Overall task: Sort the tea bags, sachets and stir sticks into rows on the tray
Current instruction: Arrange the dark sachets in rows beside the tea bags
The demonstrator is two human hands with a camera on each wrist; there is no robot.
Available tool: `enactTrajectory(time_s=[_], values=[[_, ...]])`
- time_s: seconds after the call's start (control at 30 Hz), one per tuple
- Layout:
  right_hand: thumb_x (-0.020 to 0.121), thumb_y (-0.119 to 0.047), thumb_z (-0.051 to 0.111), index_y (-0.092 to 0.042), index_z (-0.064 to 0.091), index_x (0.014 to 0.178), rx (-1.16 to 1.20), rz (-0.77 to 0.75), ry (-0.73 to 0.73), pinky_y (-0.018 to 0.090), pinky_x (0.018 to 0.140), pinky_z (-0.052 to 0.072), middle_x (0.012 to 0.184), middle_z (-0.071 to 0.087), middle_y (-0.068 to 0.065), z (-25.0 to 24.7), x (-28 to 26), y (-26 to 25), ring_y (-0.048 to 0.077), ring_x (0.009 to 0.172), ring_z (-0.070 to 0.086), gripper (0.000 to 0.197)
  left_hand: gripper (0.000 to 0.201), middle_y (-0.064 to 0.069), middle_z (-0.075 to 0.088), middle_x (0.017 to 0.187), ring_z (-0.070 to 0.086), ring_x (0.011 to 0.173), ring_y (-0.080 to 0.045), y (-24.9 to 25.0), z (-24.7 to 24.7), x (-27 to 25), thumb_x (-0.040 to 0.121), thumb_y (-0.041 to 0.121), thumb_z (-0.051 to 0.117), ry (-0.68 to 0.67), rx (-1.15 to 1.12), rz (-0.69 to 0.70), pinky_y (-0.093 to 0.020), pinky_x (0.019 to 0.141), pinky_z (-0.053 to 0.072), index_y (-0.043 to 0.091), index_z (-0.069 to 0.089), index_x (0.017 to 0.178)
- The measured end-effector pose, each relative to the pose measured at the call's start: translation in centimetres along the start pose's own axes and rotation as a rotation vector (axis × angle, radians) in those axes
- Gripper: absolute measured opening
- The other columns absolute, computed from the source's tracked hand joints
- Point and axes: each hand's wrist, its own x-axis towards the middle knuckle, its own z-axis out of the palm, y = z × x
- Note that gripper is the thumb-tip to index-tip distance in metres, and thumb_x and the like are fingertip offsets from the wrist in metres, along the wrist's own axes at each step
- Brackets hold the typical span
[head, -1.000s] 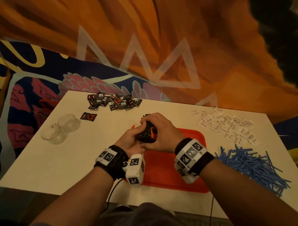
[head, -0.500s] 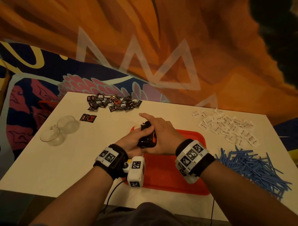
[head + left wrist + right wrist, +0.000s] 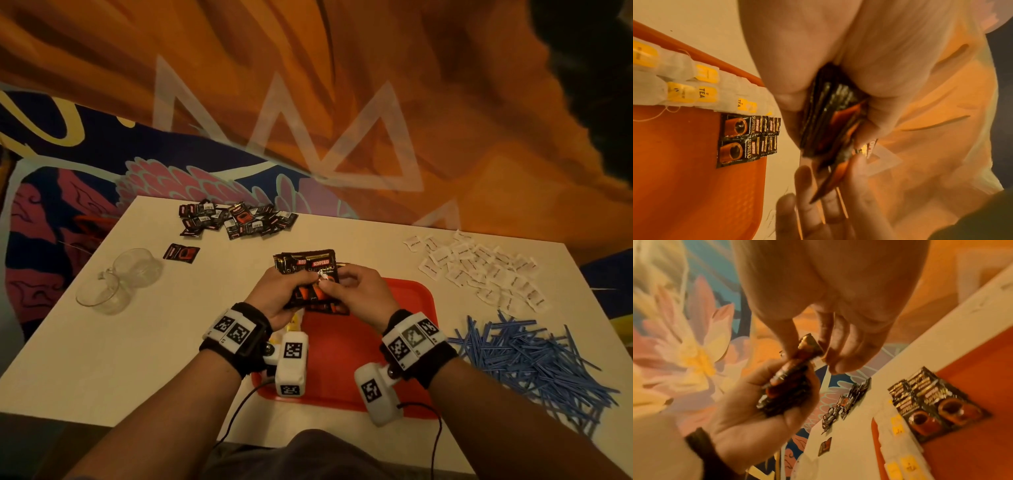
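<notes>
Coffee sachets [image 3: 310, 274], light, slick and crinkly, sit stacked in the clenched left hand [image 3: 278, 294]; the right hand [image 3: 356, 291] pinches one corner.

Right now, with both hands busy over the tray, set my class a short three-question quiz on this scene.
1. True or false: the blue stir sticks already lie in a row on the red tray.
2. Which hand holds the stack of coffee sachets: A) left hand, B) right hand, C) neither?
3. Fill in: on the tray, the yellow-tagged ____ lie beside the placed coffee sachets.

Key: 1 false, they are heaped on the table. 2 A; the right hand pinches one sachet at the stack. 3 tea bags.
</notes>
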Motion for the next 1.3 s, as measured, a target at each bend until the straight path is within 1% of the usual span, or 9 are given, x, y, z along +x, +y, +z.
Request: enactTrajectory(time_s=[0.1, 0.27, 0.4, 0.53, 0.7, 0.83, 1.03, 1.2, 1.3], values=[[0.082, -0.013, 0.076, -0.005, 0.067, 0.099, 0.120, 0.041, 0.048, 0.026, 0.056, 0.051, 0.095, 0.072, 0.019, 0.1, 0.5, 0.9, 0.020, 0.076, 0.068, 0.021, 0.036, -0.029, 0.066, 0.117, 0.065, 0.107, -0.041, -0.5, 0.1, 0.5, 0.085, -0.005, 0.066, 0.044, 0.022, 0.054, -0.058, 0.102, 0.047, -0.007, 0.062, 0.121], [0.080, -0.005, 0.077, 0.001, 0.068, 0.095, 0.098, 0.042, -0.043, 0.019, 0.050, 0.047, 0.076, 0.068, 0.006, 0.3, 0.3, 1.8, 0.014, 0.064, 0.062, 0.019, 0.028, -0.028, 0.067, 0.114, 0.066, 0.106, -0.041, -0.7, 0.0, 1.0, 0.087, 0.007, 0.069, 0.089, -0.075, 0.021, -0.052, 0.094, 0.054, -0.005, 0.066, 0.112], [0.080, -0.001, 0.075, -0.009, 0.069, 0.080, 0.159, 0.114, -0.161, 0.016, 0.051, 0.048, 0.072, 0.068, 0.003, 0.4, 0.2, 3.3, 0.005, 0.055, 0.061, 0.010, 0.037, -0.027, 0.068, 0.113, 0.069, 0.099, -0.037, -1.4, -0.4, 1.3, 0.081, 0.003, 0.068, 0.069, -0.107, -0.115, -0.046, 0.085, 0.058, -0.006, 0.064, 0.117], [0.079, 0.000, 0.076, -0.014, 0.069, 0.073, 0.157, 0.173, -0.162, 0.019, 0.054, 0.052, 0.080, 0.070, 0.009, 1.2, 0.7, 5.5, 0.014, 0.066, 0.064, 0.016, 0.053, -0.027, 0.066, 0.121, 0.064, 0.112, -0.042, -3.3, -1.6, 2.1, 0.076, 0.012, 0.072, 0.141, -0.114, -0.199, -0.052, 0.092, 0.054, -0.002, 0.060, 0.126], [0.085, 0.002, 0.070, -0.004, 0.071, 0.089, 0.157, 0.282, -0.083, 0.024, 0.063, 0.058, 0.091, 0.071, 0.009, 1.5, 2.3, 8.8, 0.014, 0.072, 0.068, 0.007, 0.014, -0.011, 0.072, 0.078, 0.070, 0.068, -0.025, -4.6, -4.2, 3.3, 0.090, 0.019, 0.068, 0.316, -0.070, -0.218, -0.040, 0.065, 0.059, 0.005, 0.069, 0.093], [0.086, -0.017, 0.071, -0.009, 0.071, 0.109, -0.196, 0.308, 0.024, 0.011, 0.060, 0.044, 0.106, 0.068, 0.000, 1.5, 4.8, 11.3, 0.007, 0.079, 0.060, 0.024, 0.020, -0.010, 0.072, 0.086, 0.069, 0.077, -0.024, -5.3, -6.3, 3.4, 0.091, 0.015, 0.068, 0.391, -0.050, -0.250, -0.044, 0.073, 0.059, 0.007, 0.068, 0.109], [0.087, -0.027, 0.070, -0.019, 0.070, 0.101, -0.304, 0.389, 0.071, 0.024, 0.076, 0.050, 0.112, 0.063, -0.004, 2.4, 8.2, 12.4, 0.012, 0.098, 0.057, 0.016, 0.012, -0.011, 0.069, 0.083, 0.072, 0.066, -0.020, -6.0, -8.6, 2.9, 0.093, 0.012, 0.065, 0.397, -0.091, -0.260, -0.035, 0.057, 0.060, 0.005, 0.065, 0.103], [0.082, -0.027, 0.076, -0.023, 0.068, 0.093, -0.263, 0.480, 0.094, 0.021, 0.069, 0.047, 0.108, 0.066, -0.005, 3.6, 10.1, 13.4, 0.011, 0.097, 0.060, 0.013, 0.012, -0.010, 0.074, 0.085, 0.074, 0.074, -0.021, -6.1, -10.2, 2.3, 0.092, 0.014, 0.066, 0.353, -0.078, -0.279, -0.040, 0.063, 0.062, 0.007, 0.068, 0.102], [0.078, -0.025, 0.080, -0.030, 0.061, 0.070, -0.233, 0.503, 0.148, 0.033, 0.085, 0.056, 0.103, 0.071, 0.001, 4.3, 10.7, 14.2, 0.017, 0.097, 0.065, 0.021, 0.020, -0.015, 0.073, 0.096, 0.072, 0.089, -0.028, -6.2, -10.9, 2.0, 0.089, 0.015, 0.069, 0.357, -0.095, -0.299, -0.046, 0.071, 0.062, 0.004, 0.069, 0.105]])
